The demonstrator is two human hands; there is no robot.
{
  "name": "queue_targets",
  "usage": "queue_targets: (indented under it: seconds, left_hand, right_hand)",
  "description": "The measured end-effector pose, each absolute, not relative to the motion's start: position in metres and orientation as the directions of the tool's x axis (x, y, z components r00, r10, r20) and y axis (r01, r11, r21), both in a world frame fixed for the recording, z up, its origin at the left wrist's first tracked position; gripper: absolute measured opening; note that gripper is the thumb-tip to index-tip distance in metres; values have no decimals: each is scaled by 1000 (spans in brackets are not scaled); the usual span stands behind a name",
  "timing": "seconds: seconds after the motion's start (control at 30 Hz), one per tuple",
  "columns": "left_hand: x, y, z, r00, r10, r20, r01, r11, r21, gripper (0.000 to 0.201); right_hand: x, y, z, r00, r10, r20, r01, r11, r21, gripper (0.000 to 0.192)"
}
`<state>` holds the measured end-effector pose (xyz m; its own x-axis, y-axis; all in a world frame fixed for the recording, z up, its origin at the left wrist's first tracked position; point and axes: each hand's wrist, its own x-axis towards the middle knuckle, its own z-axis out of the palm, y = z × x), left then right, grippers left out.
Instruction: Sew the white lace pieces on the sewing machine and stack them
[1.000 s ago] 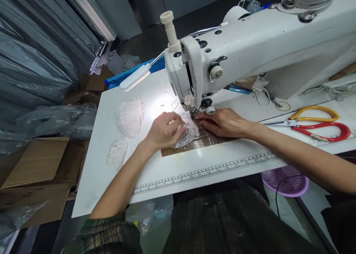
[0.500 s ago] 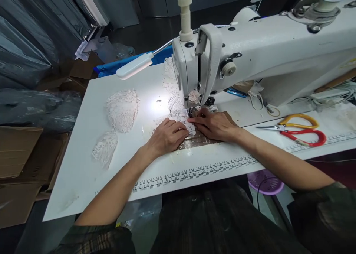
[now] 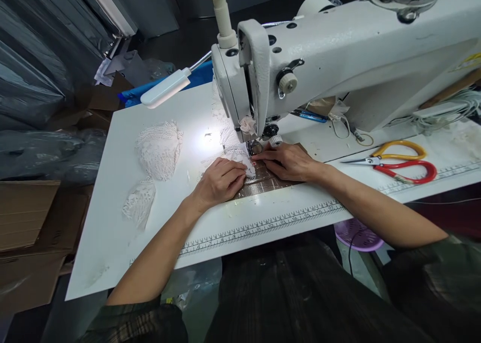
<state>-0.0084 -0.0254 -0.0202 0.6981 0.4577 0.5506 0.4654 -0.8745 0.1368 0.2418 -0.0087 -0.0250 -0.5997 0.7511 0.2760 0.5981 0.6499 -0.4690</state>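
both hands flat on the table (image 3: 124, 242) at frame centre, under the sewing machine (image 3: 338, 62) head. left hand (image 3: 220, 181) palm down, fingers curled loosely, pressing white lace (image 3: 240, 158) onto a brown taped patch (image 3: 263, 185); not gripping, just holding it down. right hand (image 3: 287, 161) also palm down, fingers stretched left, tips touching the lace edge just beside the presser foot (image 3: 256, 146). lace sits between the two hands, its far end under the foot and running on behind the machine head. needle itself too small to tell.

left of centre: loose lace pile (image 3: 160, 147), smaller lace piece (image 3: 139, 207) below it, both well apart from the hands. lamp (image 3: 165, 87) on a gooseneck at upper left of the machine, bright spot on the table near the lace. scissors (image 3: 398, 162) with red and yellow handles at right. printed ruler (image 3: 263, 226) along the near table edge. cardboard boxes (image 3: 26, 232) at left edge, purple basket (image 3: 356, 235) under the table at lower right.
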Motion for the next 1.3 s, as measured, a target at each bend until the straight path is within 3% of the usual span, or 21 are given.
queue_targets:
  seconds: [0.27,0.77,0.97,1.3]
  left_hand:
    - [-8,-24,-20,687,435,582,474,-876,95,8]
    - [-10,-24,-23,700,404,589,431,-897,103,9]
    - [-11,-23,-24,722,437,537,437,-889,136,12]
    - [-9,-25,-20,749,425,508,456,-887,69,8]
  right_hand:
    - [241,-9,-26,-664,717,215,628,690,-361,41]
    - [240,-9,-26,-671,723,164,642,677,-361,41]
    - [242,-10,-25,-662,720,210,613,681,-401,42]
    - [245,-10,-22,-755,606,251,430,746,-509,38]
